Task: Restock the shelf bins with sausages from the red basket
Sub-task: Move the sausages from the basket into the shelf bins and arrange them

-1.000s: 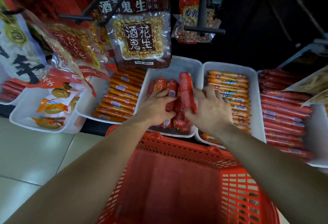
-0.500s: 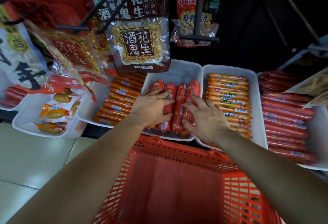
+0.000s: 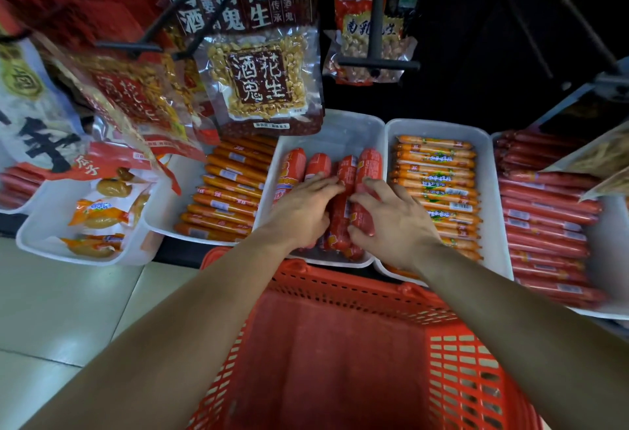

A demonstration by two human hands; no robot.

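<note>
Several thick red sausages (image 3: 369,162) lie side by side in the middle white bin (image 3: 340,130) on the shelf. My left hand (image 3: 301,210) rests flat on the left ones, fingers stretched toward the centre. My right hand (image 3: 391,218) lies over the right ones, fingers spread on top and thumb against the side of one sausage (image 3: 340,211). The two hands' fingertips nearly meet over the middle of the row. The red basket (image 3: 340,354) stands just below the bin, between my forearms; the part of its floor that shows holds no sausages.
Thin orange sausages fill the white bins left (image 3: 231,191) and right (image 3: 439,184) of the middle one. Long dark red sausages (image 3: 544,218) fill the far right bin. A bin of yellow packets (image 3: 98,215) sits at the left. Peanut bags (image 3: 262,82) hang on hooks above. Pale floor tiles lie lower left.
The sausage that my right hand held upright has been laid down in the row. Both hands now lie flat on the sausages, closer together.
</note>
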